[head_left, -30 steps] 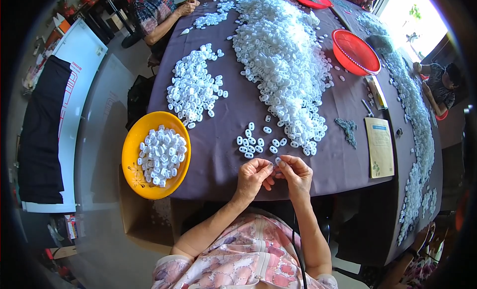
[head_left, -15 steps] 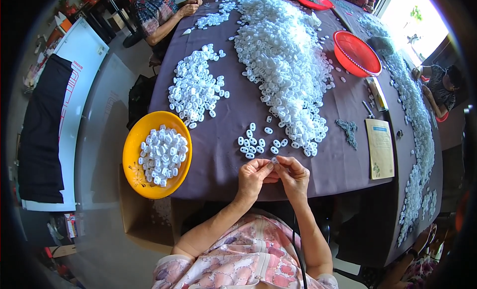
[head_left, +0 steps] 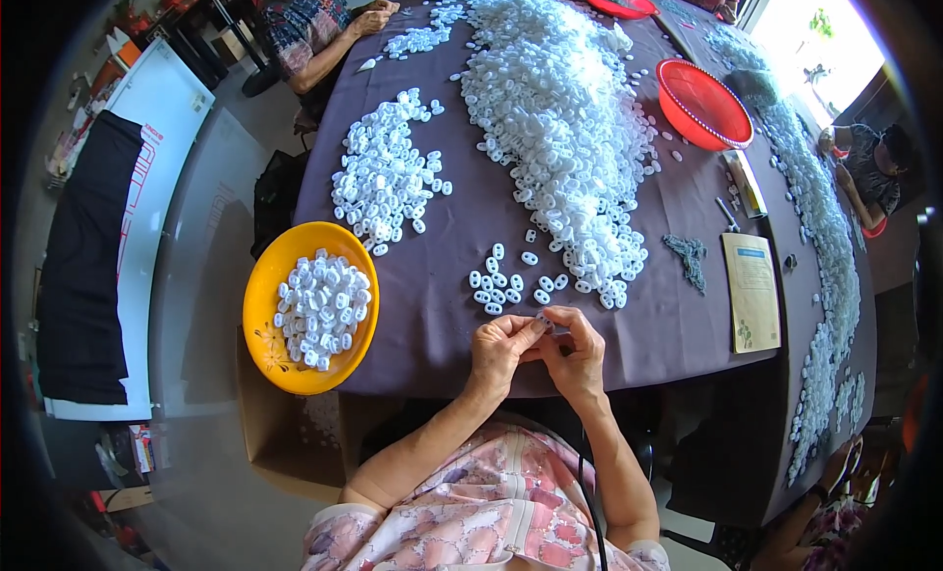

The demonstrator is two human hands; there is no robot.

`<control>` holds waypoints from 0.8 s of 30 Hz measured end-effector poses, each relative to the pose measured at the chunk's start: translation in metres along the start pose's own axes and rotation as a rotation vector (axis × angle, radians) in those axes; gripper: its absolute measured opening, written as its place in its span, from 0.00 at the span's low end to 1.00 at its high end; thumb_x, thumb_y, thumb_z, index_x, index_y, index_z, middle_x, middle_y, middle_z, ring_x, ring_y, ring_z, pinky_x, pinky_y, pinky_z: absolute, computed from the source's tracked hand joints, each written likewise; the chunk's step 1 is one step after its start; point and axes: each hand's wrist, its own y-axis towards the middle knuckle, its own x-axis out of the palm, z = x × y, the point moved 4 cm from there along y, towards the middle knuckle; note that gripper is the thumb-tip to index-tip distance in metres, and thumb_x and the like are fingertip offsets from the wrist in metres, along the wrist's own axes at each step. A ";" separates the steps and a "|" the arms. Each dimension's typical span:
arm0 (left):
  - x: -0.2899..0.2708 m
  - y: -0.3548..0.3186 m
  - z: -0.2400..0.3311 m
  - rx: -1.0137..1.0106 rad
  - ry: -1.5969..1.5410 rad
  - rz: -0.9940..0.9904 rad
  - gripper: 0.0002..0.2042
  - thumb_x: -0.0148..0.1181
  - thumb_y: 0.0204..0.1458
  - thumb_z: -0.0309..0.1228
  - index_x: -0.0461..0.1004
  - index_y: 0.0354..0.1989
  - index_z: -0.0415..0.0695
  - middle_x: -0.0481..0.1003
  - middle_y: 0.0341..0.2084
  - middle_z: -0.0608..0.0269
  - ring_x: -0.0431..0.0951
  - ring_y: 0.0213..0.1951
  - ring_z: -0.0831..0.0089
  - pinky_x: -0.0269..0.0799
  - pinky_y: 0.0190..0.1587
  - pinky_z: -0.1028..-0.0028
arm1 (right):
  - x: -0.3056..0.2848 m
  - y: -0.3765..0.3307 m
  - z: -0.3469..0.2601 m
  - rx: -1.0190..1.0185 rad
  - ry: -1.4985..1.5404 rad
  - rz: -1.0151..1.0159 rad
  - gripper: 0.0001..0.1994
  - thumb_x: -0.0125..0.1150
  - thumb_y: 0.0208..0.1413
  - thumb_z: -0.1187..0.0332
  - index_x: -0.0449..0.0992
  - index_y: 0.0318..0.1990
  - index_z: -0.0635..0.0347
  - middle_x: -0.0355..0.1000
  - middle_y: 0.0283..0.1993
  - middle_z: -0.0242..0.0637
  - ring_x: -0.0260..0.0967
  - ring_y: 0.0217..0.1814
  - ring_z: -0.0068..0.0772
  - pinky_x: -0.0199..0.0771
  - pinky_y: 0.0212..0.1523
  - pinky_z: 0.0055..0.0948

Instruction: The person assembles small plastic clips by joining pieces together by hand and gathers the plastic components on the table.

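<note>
My left hand point(head_left: 499, 350) and my right hand point(head_left: 575, 350) meet at the near edge of a purple-covered table point(head_left: 452, 237), fingertips pinched together on one small white plastic piece point(head_left: 543, 321). Just beyond the fingers lies a small cluster of the same white pieces point(head_left: 511, 281). A long heap of white pieces point(head_left: 560, 119) runs up the table's middle, and a second, smaller pile point(head_left: 383, 173) lies to its left.
A yellow bowl point(head_left: 263, 306) holding several white pieces sits at my left on a cardboard box. A red basket point(head_left: 702, 105), a green booklet point(head_left: 751, 291) and a grey tangle point(head_left: 688, 255) lie to the right. Other people sit at the far left point(head_left: 314, 31) and at the right point(head_left: 869, 168).
Both hands have stayed together at the table edge, working the small piece between the fingertips; they shifted only slightly.
</note>
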 end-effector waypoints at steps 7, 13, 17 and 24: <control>0.001 0.001 -0.003 0.169 0.029 -0.004 0.04 0.58 0.53 0.25 0.75 0.31 0.38 0.77 0.28 0.61 0.77 0.28 0.77 0.76 0.32 0.79 | 0.002 0.008 -0.017 -0.244 -0.304 0.014 0.18 0.62 0.37 0.81 0.72 0.40 0.61 0.72 0.39 0.41 0.70 0.37 0.40 0.72 0.35 0.30; -0.003 0.002 -0.003 0.026 0.036 0.013 0.05 0.57 0.55 0.28 0.75 0.33 0.39 0.76 0.28 0.63 0.77 0.28 0.79 0.77 0.33 0.78 | 0.003 0.009 -0.004 -0.223 -0.310 0.014 0.14 0.64 0.38 0.78 0.74 0.37 0.60 0.73 0.36 0.38 0.68 0.36 0.40 0.70 0.35 0.32; -0.002 0.003 0.000 -0.045 0.074 -0.063 0.08 0.54 0.57 0.31 0.74 0.35 0.39 0.75 0.27 0.65 0.76 0.28 0.80 0.77 0.32 0.77 | 0.004 0.010 -0.006 -0.245 -0.313 -0.013 0.13 0.64 0.38 0.77 0.74 0.36 0.60 0.73 0.35 0.37 0.69 0.36 0.40 0.70 0.36 0.33; -0.003 0.004 -0.003 0.049 0.103 -0.057 0.08 0.53 0.57 0.31 0.74 0.35 0.39 0.75 0.28 0.65 0.76 0.28 0.79 0.78 0.31 0.76 | 0.002 0.009 -0.004 -0.233 -0.290 0.011 0.13 0.63 0.38 0.77 0.74 0.37 0.60 0.73 0.36 0.38 0.69 0.36 0.40 0.70 0.36 0.32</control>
